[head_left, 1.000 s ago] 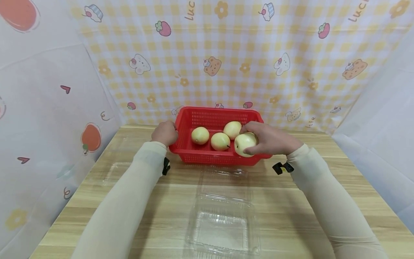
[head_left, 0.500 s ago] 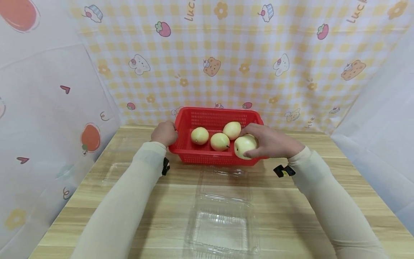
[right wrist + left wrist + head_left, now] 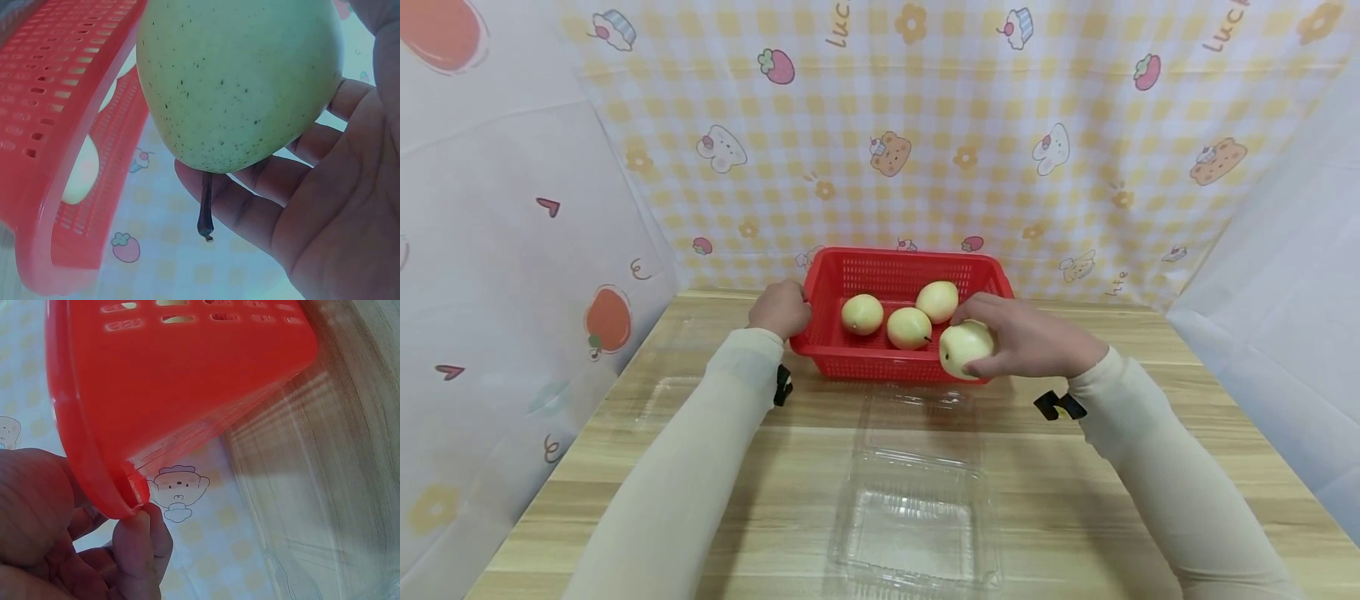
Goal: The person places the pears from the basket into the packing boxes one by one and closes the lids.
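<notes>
A red slotted basket [image 3: 850, 358] stands at the back of the wooden table and holds three pale yellow pears [image 3: 910, 327]. My right hand [image 3: 1026, 340] grips a fourth pear [image 3: 964, 348] over the basket's front right corner; in the right wrist view the pear [image 3: 240, 81] hangs stem down against my fingers [image 3: 250, 206], beside the basket [image 3: 44, 125]. My left hand [image 3: 781, 308] grips the basket's left rim, and in the left wrist view its fingers [image 3: 134, 550] curl under the rim [image 3: 100, 481].
An open clear plastic clamshell box [image 3: 917, 508] lies on the table in front of the basket. More clear plastic [image 3: 658, 400] lies at the left. Patterned sheets wall in the table at the back and both sides.
My right hand has lifted the pear and brought it a little toward me and left, from inside the basket to over its front rim. The left hand has stayed on the rim.
</notes>
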Available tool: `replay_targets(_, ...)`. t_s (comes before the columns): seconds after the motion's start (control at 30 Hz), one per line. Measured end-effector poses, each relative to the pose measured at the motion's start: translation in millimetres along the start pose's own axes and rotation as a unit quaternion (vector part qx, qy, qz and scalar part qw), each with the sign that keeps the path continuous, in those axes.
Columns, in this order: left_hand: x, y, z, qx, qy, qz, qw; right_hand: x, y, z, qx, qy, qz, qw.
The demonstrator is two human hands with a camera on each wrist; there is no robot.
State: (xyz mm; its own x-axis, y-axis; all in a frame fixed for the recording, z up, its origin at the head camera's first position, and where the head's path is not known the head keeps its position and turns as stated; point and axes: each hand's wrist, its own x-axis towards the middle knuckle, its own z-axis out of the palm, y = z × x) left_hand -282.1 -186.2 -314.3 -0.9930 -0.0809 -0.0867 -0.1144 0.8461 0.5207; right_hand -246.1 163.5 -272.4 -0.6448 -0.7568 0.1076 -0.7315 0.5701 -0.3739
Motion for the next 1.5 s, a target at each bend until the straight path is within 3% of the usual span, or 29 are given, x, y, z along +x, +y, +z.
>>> replay_targets(0.8,0.2,0.0,0.2,0.004,0.007,0.003,1.0000,-9.1,-12.9,7.7,0.006,0.010,-0.014,1.000)
replay_targets(1.5,0.8,-0.7,0.9,0.003,0.010,0.005,0.9999,-20.0,-29.6,15.8,-0.005,0.017,-0.066,0.998)
